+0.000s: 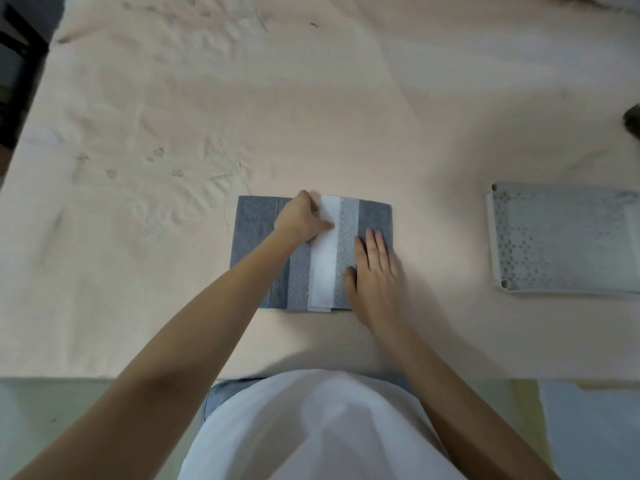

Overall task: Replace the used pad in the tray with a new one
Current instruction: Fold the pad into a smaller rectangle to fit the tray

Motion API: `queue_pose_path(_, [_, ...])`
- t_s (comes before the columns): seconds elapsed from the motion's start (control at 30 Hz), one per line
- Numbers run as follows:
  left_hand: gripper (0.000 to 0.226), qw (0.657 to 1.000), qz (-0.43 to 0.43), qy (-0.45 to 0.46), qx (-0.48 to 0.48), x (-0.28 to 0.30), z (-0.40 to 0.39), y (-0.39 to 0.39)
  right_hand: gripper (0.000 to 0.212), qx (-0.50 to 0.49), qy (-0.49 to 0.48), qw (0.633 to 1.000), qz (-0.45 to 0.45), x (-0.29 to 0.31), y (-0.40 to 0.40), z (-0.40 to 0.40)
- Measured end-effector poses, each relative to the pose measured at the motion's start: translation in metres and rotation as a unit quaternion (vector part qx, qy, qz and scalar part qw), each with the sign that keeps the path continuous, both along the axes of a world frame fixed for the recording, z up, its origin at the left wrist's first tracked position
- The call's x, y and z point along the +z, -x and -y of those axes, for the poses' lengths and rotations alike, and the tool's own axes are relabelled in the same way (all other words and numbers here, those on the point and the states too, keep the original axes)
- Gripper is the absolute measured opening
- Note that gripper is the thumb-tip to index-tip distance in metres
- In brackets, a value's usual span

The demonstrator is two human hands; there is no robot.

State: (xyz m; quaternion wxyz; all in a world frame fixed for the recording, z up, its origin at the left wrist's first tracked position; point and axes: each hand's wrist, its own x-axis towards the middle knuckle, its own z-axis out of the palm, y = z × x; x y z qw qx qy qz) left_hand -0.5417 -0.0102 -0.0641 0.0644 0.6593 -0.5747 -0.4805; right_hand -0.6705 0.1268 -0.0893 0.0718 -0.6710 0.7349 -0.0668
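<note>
Your left hand curls its fingers onto the white strip of the folded grey pad, pinching its edge. Your right hand lies flat on the pad, fingers straight and together. The pad sits mid-surface on pale cloth. The tray, far right, is cut off by the frame.
</note>
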Motion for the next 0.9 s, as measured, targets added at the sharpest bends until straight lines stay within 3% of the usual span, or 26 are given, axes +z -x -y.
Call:
queue_pose_path(0.3, [0.033,0.995,-0.072,-0.025,0.056,-0.004,-0.012,-0.002,0.055,0.018,0.005,0.999,-0.051,-0.006,0.014,0.02])
queue_pose_path(0.4, [0.033,1.0,-0.009,0.008,0.016,0.0,-0.016,-0.004,0.055,0.031,0.002,0.998,-0.059,-0.006,0.016,0.028])
queue_pose_path(0.47, [0.04,0.977,0.136,0.159,-0.045,-0.001,-0.024,-0.003,0.057,0.03,-0.002,0.997,-0.064,-0.006,0.017,0.033])
queue_pose_path(0.5, [0.04,0.941,0.197,0.266,-0.074,-0.006,-0.028,-0.002,0.056,0.03,-0.003,0.997,-0.067,-0.006,0.017,0.036])
queue_pose_path(0.57, [0.036,0.871,0.223,0.417,-0.134,-0.017,-0.038,0.003,0.056,0.033,-0.004,0.996,-0.077,-0.007,0.015,0.042])
queue_pose_path(0.6, [0.043,0.858,0.208,0.437,-0.169,-0.024,-0.043,0.007,0.056,0.033,-0.007,0.996,-0.079,-0.008,0.014,0.046])
queue_pose_path(0.7, [0.06,0.87,0.206,0.371,-0.252,-0.042,-0.053,0.012,0.058,0.039,-0.026,0.997,-0.065,-0.01,0.01,0.058])
queue_pose_path(0.9, [0.06,0.886,0.211,0.322,-0.26,-0.058,-0.053,0.009,0.057,0.057,-0.025,0.997,-0.048,-0.021,0.012,0.065])
